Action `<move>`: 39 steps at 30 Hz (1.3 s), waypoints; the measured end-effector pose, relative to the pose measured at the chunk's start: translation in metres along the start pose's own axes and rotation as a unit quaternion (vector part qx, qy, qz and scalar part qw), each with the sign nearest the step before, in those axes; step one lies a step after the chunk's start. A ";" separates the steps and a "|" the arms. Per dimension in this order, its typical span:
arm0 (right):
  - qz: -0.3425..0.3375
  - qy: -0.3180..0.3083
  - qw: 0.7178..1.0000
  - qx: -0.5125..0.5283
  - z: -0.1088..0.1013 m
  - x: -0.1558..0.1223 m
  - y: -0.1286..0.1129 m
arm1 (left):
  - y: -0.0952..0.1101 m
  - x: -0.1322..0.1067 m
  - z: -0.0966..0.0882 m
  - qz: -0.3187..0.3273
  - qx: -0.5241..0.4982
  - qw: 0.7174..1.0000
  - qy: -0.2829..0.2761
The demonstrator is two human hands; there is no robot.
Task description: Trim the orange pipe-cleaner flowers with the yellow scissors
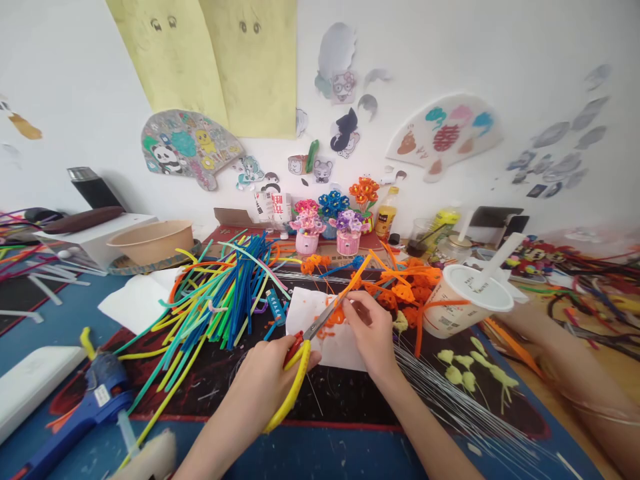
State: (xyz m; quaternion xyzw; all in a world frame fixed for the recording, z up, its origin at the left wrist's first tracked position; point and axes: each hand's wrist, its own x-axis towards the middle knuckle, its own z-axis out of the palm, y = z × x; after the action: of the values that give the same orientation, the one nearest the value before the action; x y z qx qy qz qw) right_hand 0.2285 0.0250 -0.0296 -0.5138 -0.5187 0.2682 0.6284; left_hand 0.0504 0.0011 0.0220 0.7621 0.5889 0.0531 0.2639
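My left hand [267, 373] is closed around the yellow and red handles of a pair of scissors [320, 323]. Their blades point up and right, right beside the orange pipe cleaner [356, 275] pinched in my right hand [369, 328]. Whether the blades touch it I cannot tell. Below the blades a white sheet of paper [306, 303] carries small orange clippings [331, 325]. To the right of my right hand lies a heap of orange pipe-cleaner flowers [413, 279]. A blue lighter-like item [275, 307] rests left of the paper.
A bundle of coloured pipe cleaners [243, 287] spreads at left, near a blue glue gun [100, 400]. A lidded cup [465, 300], thin wires [455, 393] and pale green leaves [470, 377] lie right. Another person's arm [575, 380] reaches in. Potted flowers [349, 230] stand behind.
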 end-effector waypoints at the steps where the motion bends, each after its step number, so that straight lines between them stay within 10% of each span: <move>1: 0.000 0.000 1.000 0.001 0.000 0.000 0.000 | 0.001 -0.001 -0.001 0.002 0.005 1.000 -0.003; 39: 0.050 -0.034 0.990 0.124 -0.017 0.014 -0.006 | 0.000 0.005 -0.022 0.062 -0.006 0.998 -0.010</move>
State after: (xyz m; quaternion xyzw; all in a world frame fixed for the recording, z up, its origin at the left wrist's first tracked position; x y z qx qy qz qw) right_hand 0.2472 0.0291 -0.0172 -0.4475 -0.4763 0.3791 0.6551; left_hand 0.0429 0.0127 0.0395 0.7962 0.5370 0.0652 0.2709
